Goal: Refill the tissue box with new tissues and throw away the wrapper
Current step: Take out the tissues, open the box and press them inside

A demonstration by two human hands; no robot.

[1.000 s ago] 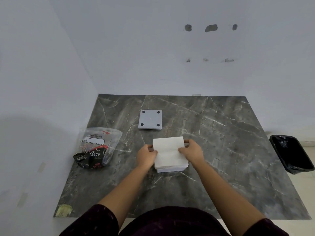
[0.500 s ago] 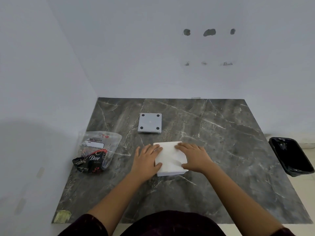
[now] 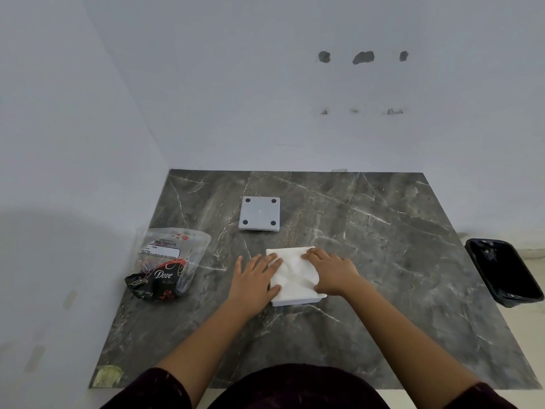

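A stack of white tissues (image 3: 295, 271) lies in the middle of the dark marble table (image 3: 389, 261), sunk into a low pale tissue box whose front edge (image 3: 295, 303) shows below it. My left hand (image 3: 255, 276) lies flat on the stack's left side, fingers spread. Flat on the right side rests my right hand (image 3: 330, 273). The tissue surface between them is dented and creased. A grey square box panel (image 3: 259, 214) with black feet at its corners lies further back. The empty plastic wrapper (image 3: 168, 264) sits crumpled to the left.
A black-lined bin (image 3: 504, 273) stands on the floor off the table's right edge. White walls close the table's left and far sides. A yellowish sticker (image 3: 107, 376) marks the near left corner.
Both hands went from gripping the stack's far corners to lying flat on top of it. The tissues have sunk lower and their top is now creased.
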